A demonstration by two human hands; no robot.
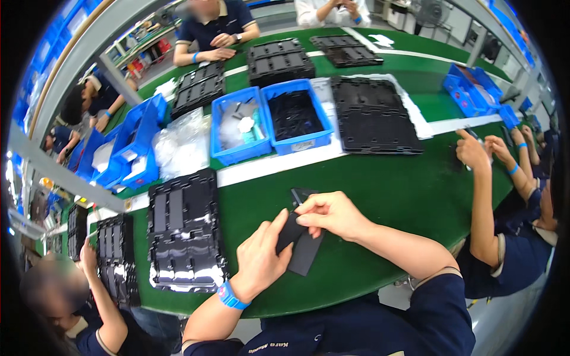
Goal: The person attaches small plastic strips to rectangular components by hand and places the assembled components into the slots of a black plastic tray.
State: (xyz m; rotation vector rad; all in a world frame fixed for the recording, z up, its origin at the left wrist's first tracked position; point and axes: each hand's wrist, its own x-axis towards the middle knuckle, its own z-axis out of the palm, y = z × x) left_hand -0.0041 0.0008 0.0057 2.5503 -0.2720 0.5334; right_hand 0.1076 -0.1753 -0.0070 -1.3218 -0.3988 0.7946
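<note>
Between my hands is a small flat black rectangular piece (288,232), its exact kind unclear. My left hand (260,258) grips it from the left with thumb and fingers. My right hand (329,215) pinches near its top end, fingers closed; whether a smaller part sits in that pinch is hidden. Just beneath, another dark flat rectangular strip (304,256) lies on the green table, partly covered by my hands. A small dark piece (301,193) shows beyond my right fingertips. Left of my hands stands a glossy black moulded tray (187,252) with flat dark pieces in its upper slots.
Ahead are a blue bin of clear bags (240,153), a blue bin of black parts (304,143) and stacked black trays (380,130). More blue bins (127,157) and clear plastic bags (183,142) sit left. Co-workers' hands (475,151) are at the right; another person (110,320) sits left.
</note>
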